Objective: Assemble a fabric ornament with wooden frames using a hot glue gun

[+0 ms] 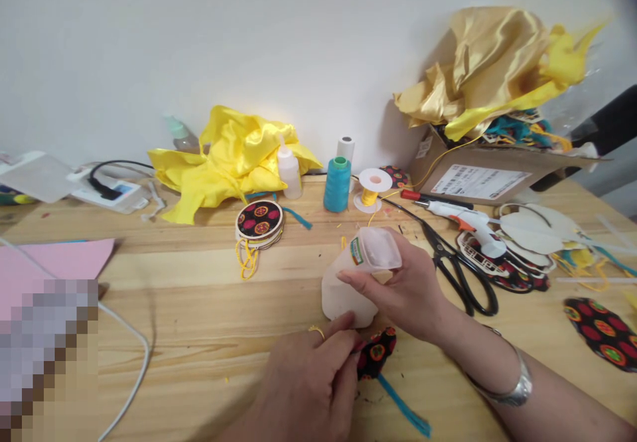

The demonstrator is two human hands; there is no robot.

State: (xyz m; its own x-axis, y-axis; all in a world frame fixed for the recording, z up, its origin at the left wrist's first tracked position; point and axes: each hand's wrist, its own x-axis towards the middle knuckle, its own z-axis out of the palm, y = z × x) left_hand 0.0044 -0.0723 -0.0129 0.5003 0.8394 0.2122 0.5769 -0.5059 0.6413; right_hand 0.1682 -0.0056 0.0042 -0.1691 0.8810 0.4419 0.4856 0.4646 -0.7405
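My right hand (403, 289) is wrapped round a white plastic container (343, 293), which leans over the table. It has a small green label and a clear, square-looking end facing up. Just below it, my left hand (318, 375) pinches a black patterned fabric piece (378, 356) with red and orange round motifs. Blue cord (405, 407) trails from that piece towards the lower right. Part of the fabric is hidden behind my left fingers. The fingertips of the left hand come close to the container's base; whether they touch it I cannot tell.
Black scissors (455, 263) and a white glue gun (465, 220) lie to the right. Behind are a teal thread cone (337, 186), a yellow cord spool (371, 193), a squeeze bottle (289, 173), yellow satin (233, 156) and a cardboard box (478, 173). Stacked patterned discs (259, 221) lie left of centre.
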